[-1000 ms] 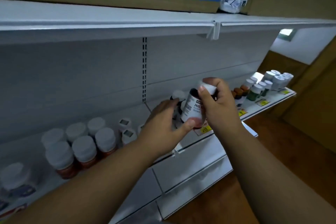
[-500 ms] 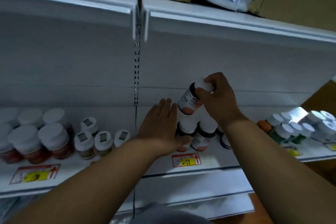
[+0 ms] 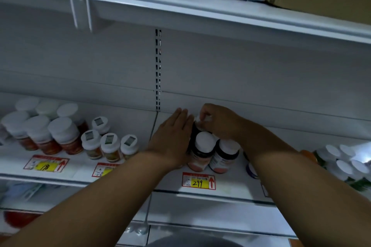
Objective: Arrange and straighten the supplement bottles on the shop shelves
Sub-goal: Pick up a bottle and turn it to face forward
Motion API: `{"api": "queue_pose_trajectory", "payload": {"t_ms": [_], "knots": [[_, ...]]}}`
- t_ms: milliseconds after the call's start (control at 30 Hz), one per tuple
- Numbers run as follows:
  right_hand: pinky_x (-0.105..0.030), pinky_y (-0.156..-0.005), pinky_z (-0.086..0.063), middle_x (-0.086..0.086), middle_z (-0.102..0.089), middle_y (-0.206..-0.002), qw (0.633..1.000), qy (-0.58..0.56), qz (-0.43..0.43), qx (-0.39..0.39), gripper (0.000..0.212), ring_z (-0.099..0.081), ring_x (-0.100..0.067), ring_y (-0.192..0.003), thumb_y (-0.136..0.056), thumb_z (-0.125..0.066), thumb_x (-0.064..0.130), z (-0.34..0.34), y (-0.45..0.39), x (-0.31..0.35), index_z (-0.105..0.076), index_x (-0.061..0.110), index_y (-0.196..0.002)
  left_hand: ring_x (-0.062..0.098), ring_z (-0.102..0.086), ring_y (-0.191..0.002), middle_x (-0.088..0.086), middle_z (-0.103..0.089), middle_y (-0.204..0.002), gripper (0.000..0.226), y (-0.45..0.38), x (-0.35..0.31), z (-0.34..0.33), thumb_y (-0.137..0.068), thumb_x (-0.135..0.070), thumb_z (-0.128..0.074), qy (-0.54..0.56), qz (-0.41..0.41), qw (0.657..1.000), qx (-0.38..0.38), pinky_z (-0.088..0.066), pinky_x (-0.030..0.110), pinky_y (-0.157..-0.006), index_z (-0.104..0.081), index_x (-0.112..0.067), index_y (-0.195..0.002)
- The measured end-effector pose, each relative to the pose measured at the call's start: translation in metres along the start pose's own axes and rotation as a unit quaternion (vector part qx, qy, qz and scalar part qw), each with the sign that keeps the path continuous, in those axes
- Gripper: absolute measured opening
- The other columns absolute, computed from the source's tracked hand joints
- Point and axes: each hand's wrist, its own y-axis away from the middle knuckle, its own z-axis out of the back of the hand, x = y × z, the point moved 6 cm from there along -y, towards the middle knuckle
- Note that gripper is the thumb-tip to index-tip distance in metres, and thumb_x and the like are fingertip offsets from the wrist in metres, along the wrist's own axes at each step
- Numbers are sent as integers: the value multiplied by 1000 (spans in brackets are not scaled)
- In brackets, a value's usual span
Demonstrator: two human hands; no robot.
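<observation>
behind the two front bottles (image 3: 204,151) on the shelf (image 3: 230,191), right hand (image 3: 218,121) pinches the white cap of an upright bottle (image 3: 194,129) — left hand (image 3: 172,138), fingers straight, flat against its left side — right nearer.

Dark white-capped bottle (image 3: 195,126) upright behind two matching bottles (image 3: 202,152), mid-shelf

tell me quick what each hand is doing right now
Left hand: open, flat against the bottles' side.
Right hand: holds a bottle by its cap, at the back of the group.
</observation>
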Motion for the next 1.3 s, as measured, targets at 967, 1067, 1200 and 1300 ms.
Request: {"api": "queue_pose_trajectory", "payload": {"t_ms": [967,1067,1200,1300], "knots": [[-32,-76,-49,7,-60,-90,941,-155,274,-123,10,-56,-10,-82,-84,-61,32,-203,-33,464,-54,28,-90,22,-53,-109,1,-60,-115,49,371,308,162,-86,-51,-59,-9,238,950,-202,-41,36,-93,-57,-20,-125],[-39,-76,-51,6,-59,-89,937,-165,297,-79,11,-58,-14,-82,-85,-58,37,-241,-50,532,-53,28,-90,18,-50,-112,-3,-58,-119,51,426,360,175,-87,-54,-55,-10,304,929,-210,-41,33,-95,-54,-22,-126],[-32,-67,-50,12,-57,-88,933,-151,324,-48,13,-57,-5,-78,-83,-53,46,-282,-82,594,-50,36,-90,16,-49,-111,-5,-57,-118,51,455,430,190,-87,-55,-53,-19,350,907,-234,-39,31,-94,-53,-24,-127],[-30,-66,-50,14,-58,-88,938,-141,314,-34,11,-57,-1,-77,-84,-57,43,-305,-121,623,-52,36,-91,15,-47,-113,-6,-56,-119,55,456,481,192,-86,-60,-47,-8,364,902,-234,-40,32,-96,-51,-26,-128]]}}
